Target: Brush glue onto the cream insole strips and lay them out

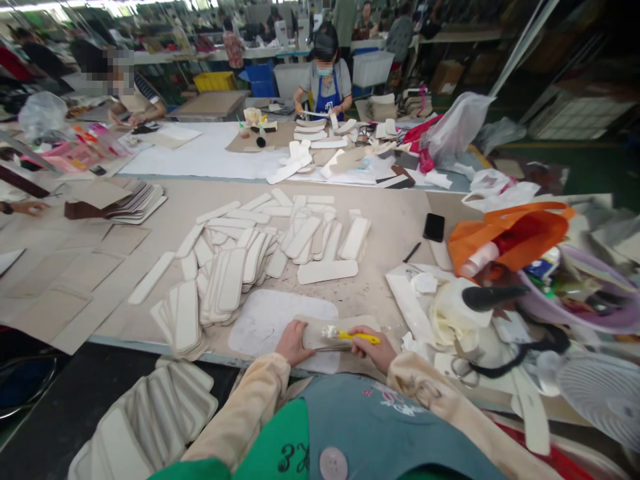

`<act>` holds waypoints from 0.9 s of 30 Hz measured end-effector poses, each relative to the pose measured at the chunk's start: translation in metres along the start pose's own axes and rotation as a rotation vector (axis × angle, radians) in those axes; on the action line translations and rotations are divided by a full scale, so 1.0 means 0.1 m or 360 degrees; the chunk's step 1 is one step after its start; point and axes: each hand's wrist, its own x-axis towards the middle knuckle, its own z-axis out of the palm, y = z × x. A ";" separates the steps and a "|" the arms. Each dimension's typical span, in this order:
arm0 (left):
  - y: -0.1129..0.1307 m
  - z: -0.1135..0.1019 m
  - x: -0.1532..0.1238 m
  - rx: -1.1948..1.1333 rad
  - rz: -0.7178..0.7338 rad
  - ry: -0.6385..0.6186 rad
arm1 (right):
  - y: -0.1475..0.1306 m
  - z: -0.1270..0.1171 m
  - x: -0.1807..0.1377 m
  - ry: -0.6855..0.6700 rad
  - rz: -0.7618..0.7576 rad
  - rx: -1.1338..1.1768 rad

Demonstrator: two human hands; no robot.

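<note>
In the head view, my right hand (376, 348) is closed around a small yellow-handled brush (344, 335). Its whitish bristle end points left and lies over a beige strip (320, 325) at the table's near edge. My left hand (294, 343) grips the left end of that strip, thumb toward me and fingers on the far side. More layers seem to lie beneath the strip. Under it and to its left is a white sheet (250, 323) with rounded corners. Just beyond, piles of off-white rounded strips (233, 280) overlap one another, with a single strip (327, 271) lying crosswise.
Further strips (145, 427) fan out on a dark surface at lower left. On the right are a phone (434, 227), a pen (413, 252), an orange bag (510, 233), a purple basket (590, 320) and a fan (603, 393). A co-worker (325, 80) sits across the table.
</note>
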 end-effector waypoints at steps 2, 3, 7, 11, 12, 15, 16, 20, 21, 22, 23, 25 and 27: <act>-0.02 0.01 0.01 -0.0019 0.0009 0.0004 | -0.01 0.14 0.15 -0.0087 0.0022 -0.0076; -0.02 0.02 0.00 -0.0026 0.0013 0.0006 | -0.01 0.20 0.21 -0.0117 0.0026 -0.0107; -0.04 0.04 -0.01 -0.0045 0.0023 0.0022 | 0.05 0.38 0.39 -0.0188 0.0042 -0.0188; -0.04 0.04 -0.01 -0.0050 0.0040 0.0032 | 0.12 0.48 0.47 -0.0214 0.0055 -0.0240; -0.04 0.03 -0.01 -0.0047 0.0045 0.0034 | 0.14 0.48 0.48 -0.0207 0.0058 -0.0256; -0.03 0.02 0.00 -0.0031 0.0054 0.0040 | 0.15 0.44 0.48 -0.0161 0.0072 -0.0306; -0.03 0.02 0.00 -0.0024 0.0055 0.0042 | 0.15 0.41 0.47 -0.0141 0.0078 -0.0323; -0.03 0.02 0.01 0.0001 0.0065 0.0043 | 0.17 0.21 0.36 -0.0032 0.0104 -0.0379; -0.03 0.02 0.01 0.0004 0.0072 0.0041 | 0.19 0.15 0.32 0.0002 0.0114 -0.0387; -0.04 0.02 0.01 0.0006 0.0079 0.0039 | 0.21 0.08 0.28 0.0053 0.0123 -0.0398; -0.04 0.02 0.01 0.0008 0.0086 0.0038 | 0.23 0.02 0.23 0.0120 0.0130 -0.0412; -0.05 0.02 0.01 0.0011 0.0097 0.0038 | 0.27 -0.12 0.14 0.0273 0.0139 -0.0446; -0.06 0.03 0.01 0.0016 0.0102 0.0041 | 0.30 -0.26 0.05 0.0416 0.0148 -0.0478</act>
